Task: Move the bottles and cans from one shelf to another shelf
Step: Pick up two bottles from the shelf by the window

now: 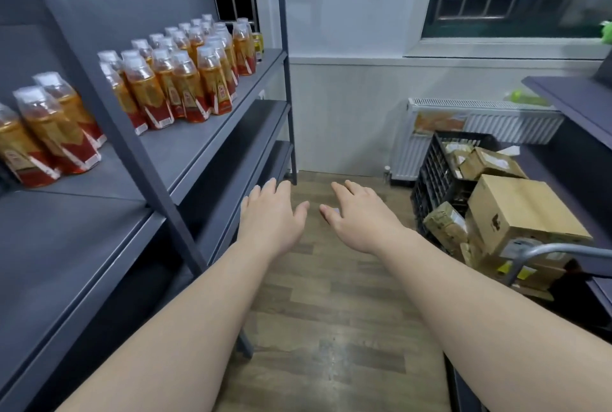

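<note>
A: Entry, far left. Grey shelf unit (185, 160), upper board carries the bottles (185, 87): amber liquid, red labels, clear caps, upright in rows. They sit up and left of the left fingers, well apart from them. A smaller cluster of the same bottles (49, 133) stands at the left edge.

B: Any can?

A: One yellow can (258, 44) at the far end of the rows, just beside the last bottle. Boards below that shelf look bare from this angle.

B: Left hand?

A: Left hand (271, 216) palm down, fingers (265, 189) spread and straight, holding nothing. It hovers over the wooden floor (331, 312), near the front edge of the lower boards; contact with the shelf unit cannot be told.

B: Right hand?

A: Right hand (361, 216) just beside the left, thumbs near each other but apart. Fingers (351, 191) spread, nothing pinched, palm down.

B: Right of the fingers?

A: Black crate (440, 176) with cardboard boxes (520, 209) piled in and against it, a white radiator (490, 120) behind. Second dark shelf (576, 97) at the right edge, a green object (526, 97) by it, blurred.
</note>
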